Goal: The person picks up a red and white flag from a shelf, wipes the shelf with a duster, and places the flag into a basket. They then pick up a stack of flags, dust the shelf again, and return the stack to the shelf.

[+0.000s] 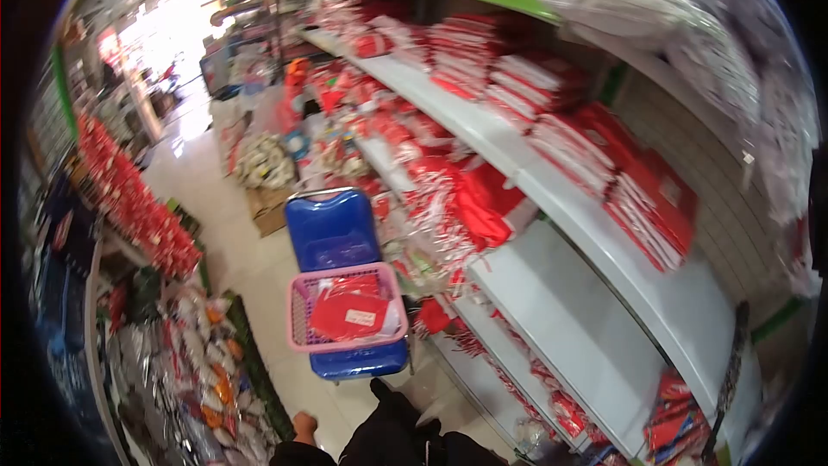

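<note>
My left hand (304,426) hangs low at the bottom of the view, below a dark sleeve, with its fingers curled in and nothing visible in them. My right hand does not show. Ahead of my feet stands a blue chair (332,226) with a metal frame. On its seat rests a pink plastic basket (345,347). Flat red packets (349,311) lie inside the basket, the top one bearing a white label. Neither the chair nor the basket is touched by my left hand.
White shelves (569,298) run along my right, with stacks of red packets (651,207) on an upper board. Wrapped goods (216,371) and hanging red-and-white items (138,198) line the left. The tiled aisle (185,177) leads to a bright opening.
</note>
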Demonstrator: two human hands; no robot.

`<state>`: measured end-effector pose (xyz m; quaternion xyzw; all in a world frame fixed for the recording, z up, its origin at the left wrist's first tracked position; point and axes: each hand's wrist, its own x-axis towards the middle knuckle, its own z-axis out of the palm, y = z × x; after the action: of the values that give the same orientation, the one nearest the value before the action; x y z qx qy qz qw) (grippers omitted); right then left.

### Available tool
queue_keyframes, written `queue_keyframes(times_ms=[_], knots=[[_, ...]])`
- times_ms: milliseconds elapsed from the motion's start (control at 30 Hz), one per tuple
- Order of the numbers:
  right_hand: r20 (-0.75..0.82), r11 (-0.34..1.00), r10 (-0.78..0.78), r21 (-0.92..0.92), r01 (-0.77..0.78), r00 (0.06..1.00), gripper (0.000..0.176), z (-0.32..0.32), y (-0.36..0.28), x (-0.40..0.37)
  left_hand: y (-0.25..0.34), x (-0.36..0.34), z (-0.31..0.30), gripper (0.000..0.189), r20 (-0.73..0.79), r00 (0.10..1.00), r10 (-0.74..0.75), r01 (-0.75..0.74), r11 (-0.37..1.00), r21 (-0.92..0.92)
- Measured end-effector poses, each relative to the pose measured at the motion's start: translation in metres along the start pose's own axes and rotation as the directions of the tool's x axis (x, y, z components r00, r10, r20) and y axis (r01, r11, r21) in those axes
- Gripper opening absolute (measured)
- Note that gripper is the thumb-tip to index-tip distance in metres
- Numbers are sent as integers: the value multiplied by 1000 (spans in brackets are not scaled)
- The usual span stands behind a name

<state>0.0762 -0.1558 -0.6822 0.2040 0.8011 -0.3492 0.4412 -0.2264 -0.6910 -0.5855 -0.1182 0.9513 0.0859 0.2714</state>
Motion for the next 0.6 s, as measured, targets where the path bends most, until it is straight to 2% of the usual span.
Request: queue_keyframes(times_ms=[33, 67, 133, 233, 333, 367, 433, 467, 500, 533, 567, 600], knots=[[60, 997, 71, 11, -72, 996, 40, -13, -18, -27, -14, -34, -34, 25, 289, 872, -394, 419, 907, -28], [91, 994, 108, 1, -109, 990, 40, -26, -28, -41, -49, -54, -34, 25, 370, 796, -479, 497, 866, 52], [121, 989, 148, -37, -144, 982, 38, -55, -49, -53, -104, -96, -25, 25, 386, 760, -523, 545, 836, 60], [150, 984, 141, -126, -122, 979, 36, -101, -87, -55, -132, -126, -11, 26, 418, 743, -523, 575, 818, 0], [158, 965, 96, -256, -53, 983, 34, -136, -130, -20, -132, -124, 9, 29, 426, 794, -434, 513, 854, -87], [141, 961, 73, -275, -32, 987, 34, -145, -145, -1, -129, -114, 20, 31, 411, 835, -365, 443, 889, -111], [-39, 972, 182, 158, -174, 983, 30, -157, -151, 76, -112, -81, 26, 34, 331, 932, -147, 198, 972, -127], [-188, 957, -51, -291, -6, 981, 30, -163, -173, 113, -100, -54, 22, 35, 234, 972, -15, 44, 992, -119], [-310, 871, -404, -416, 260, 860, 30, -176, -196, 133, -74, -27, 5, 37, 179, 984, -23, 62, 975, -213], [-415, 921, -381, -251, 299, 826, 32, -201, -259, 109, -52, 0, -15, 38, -49, 985, 164, -170, 974, -152], [-474, 935, -354, -166, 313, 806, 34, -222, -321, 88, -27, 22, -29, 39, -142, 990, -27, -37, 901, -433], [-544, 958, -270, -70, 277, 794, 35, -227, -352, 102, -6, 50, -51, 39, -213, 976, 53, -140, 899, -415]])
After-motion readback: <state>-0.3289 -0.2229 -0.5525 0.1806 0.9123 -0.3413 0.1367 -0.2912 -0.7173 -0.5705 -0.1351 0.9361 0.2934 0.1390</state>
